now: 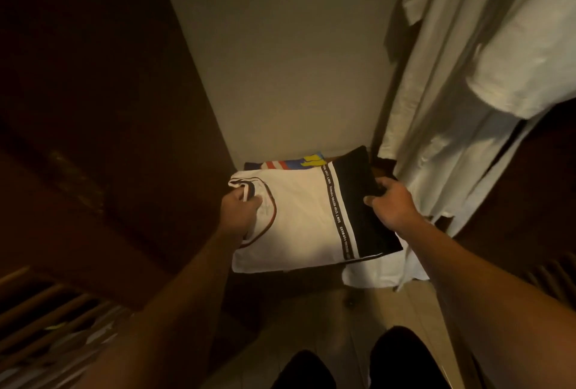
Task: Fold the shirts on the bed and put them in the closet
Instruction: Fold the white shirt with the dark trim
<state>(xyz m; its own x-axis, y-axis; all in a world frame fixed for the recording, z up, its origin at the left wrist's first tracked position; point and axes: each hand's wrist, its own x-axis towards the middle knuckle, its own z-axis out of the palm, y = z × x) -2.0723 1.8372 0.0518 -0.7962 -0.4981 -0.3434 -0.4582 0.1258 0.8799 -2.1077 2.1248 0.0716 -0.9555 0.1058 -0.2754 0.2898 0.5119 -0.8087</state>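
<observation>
In closet, both hands (241, 214) grip shirt (299, 220).

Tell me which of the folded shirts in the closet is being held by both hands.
The white and black folded shirt with a lettered stripe, on top. The striped multicoloured folded shirt peeks out behind it, untouched.

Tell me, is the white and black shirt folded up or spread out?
Folded. The white and black shirt is a flat, neat rectangle with tucked edges, held at both ends by the left hand and right hand.
</observation>
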